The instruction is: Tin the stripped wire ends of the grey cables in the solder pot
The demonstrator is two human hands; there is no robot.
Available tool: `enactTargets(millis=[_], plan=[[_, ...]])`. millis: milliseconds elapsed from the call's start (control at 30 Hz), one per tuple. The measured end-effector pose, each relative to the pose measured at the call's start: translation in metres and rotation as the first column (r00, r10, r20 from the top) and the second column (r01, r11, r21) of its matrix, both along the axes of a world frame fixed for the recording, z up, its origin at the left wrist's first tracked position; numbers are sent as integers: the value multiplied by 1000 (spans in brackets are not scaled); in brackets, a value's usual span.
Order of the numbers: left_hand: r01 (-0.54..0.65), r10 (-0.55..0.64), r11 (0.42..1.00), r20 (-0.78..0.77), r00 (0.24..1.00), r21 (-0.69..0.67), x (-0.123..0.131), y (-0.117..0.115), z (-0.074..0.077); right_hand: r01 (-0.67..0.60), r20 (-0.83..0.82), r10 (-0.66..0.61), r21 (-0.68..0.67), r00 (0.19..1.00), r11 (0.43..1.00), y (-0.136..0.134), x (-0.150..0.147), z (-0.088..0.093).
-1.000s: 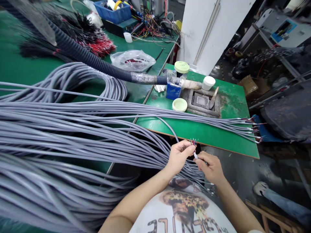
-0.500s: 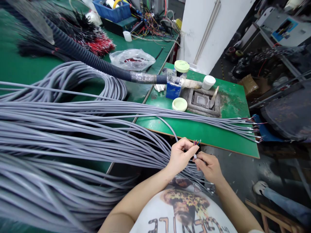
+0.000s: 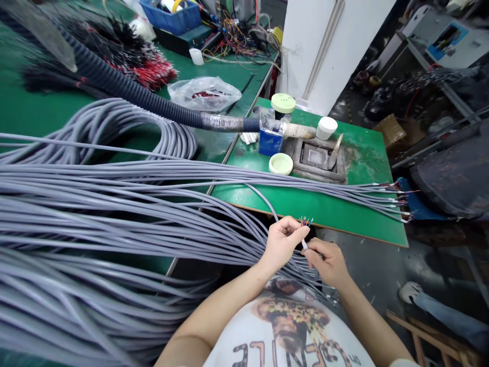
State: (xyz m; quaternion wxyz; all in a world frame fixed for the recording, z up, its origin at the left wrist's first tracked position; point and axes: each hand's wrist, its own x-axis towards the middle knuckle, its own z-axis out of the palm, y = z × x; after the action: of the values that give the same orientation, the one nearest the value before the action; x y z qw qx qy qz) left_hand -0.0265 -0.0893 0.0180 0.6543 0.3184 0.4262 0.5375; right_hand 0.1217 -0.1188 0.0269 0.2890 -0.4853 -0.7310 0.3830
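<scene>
Between my two hands is the end of a grey cable (image 3: 304,245), with thin coloured wires (image 3: 306,222) fanning out of its top. My left hand (image 3: 283,240) pinches the wires near their base between thumb and fingers. Just below and to the right, my right hand (image 3: 327,261) is closed on the cable's pale sheath. A thick bundle of grey cables (image 3: 183,239) runs from the left and passes behind and under my hands. Other grey cables (image 3: 328,189) lie across the green board, their stripped ends (image 3: 401,200) at its right edge.
On the green board (image 3: 367,224) stand a solder pot (image 3: 318,157), a blue box (image 3: 270,140), a light green dish (image 3: 280,164) and a white cup (image 3: 326,128). A dark corrugated hose (image 3: 153,100) crosses above the bench. Someone's leg (image 3: 451,318) shows at lower right.
The coloured wires stand out more visibly above my left thumb, and more of the pale sheath shows between my hands. Both hands stay nearly in place; the view has shifted slightly.
</scene>
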Motion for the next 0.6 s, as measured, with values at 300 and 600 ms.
enactTargets(millis=[300, 600], plan=[[33, -27, 998, 110, 994, -45, 2, 3, -8, 62, 24, -63, 17, 998, 998, 3, -7, 7], [58, -53, 997, 105, 993, -46, 2, -3, -2, 139, -30, -142, -76, 989, 987, 1, -13, 9]])
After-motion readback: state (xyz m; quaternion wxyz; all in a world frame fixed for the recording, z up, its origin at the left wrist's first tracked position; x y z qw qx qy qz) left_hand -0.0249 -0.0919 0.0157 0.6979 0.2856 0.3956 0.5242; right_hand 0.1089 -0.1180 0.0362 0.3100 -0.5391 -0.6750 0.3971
